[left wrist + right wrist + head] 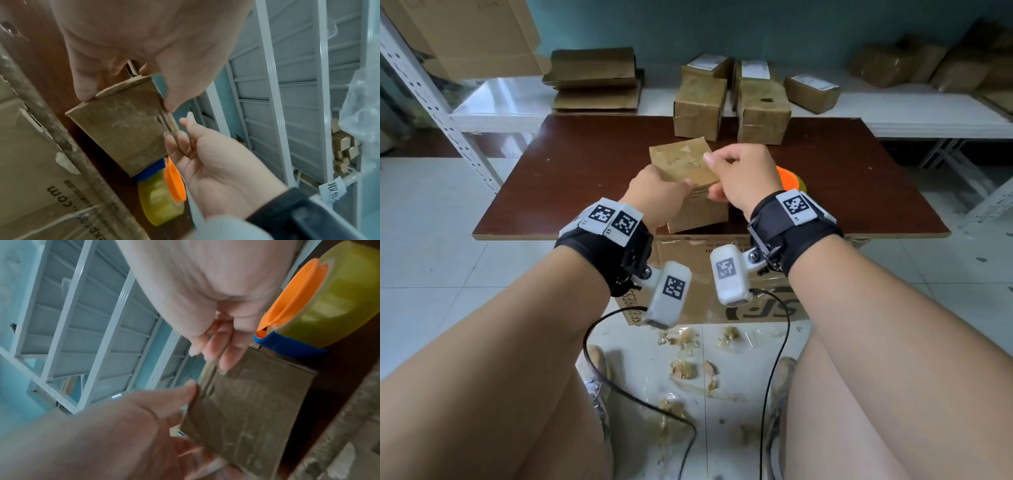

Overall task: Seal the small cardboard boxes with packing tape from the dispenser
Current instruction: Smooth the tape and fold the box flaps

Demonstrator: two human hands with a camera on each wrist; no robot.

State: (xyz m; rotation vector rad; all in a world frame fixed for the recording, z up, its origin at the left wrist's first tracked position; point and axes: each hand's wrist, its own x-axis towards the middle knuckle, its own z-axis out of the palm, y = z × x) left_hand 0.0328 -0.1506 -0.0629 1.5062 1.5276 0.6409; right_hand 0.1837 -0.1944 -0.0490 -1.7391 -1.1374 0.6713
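A small cardboard box (700, 212) stands near the front edge of the brown table (585, 164), its top flap (683, 164) raised. My left hand (659, 193) grips the box's left side; in the left wrist view thumb and finger clamp the box (123, 123). My right hand (739, 171) pinches the flap's right edge with curled fingers, and the right wrist view shows its fingertips (224, 363) on that edge of the box (246, 402). The tape dispenser (789, 180), orange and blue with a yellowish roll, sits on the table just behind the right hand, also seen as the dispenser (160, 194) (329, 305).
Taped boxes (700, 106) (763, 109) stand at the table's back edge, with labelled ones on the white shelf (928, 123) behind. Flattened cardboard (594, 78) is stacked back left. A large printed carton (722, 308) sits under the table. Tape scraps (688, 366) and cables lie on the floor.
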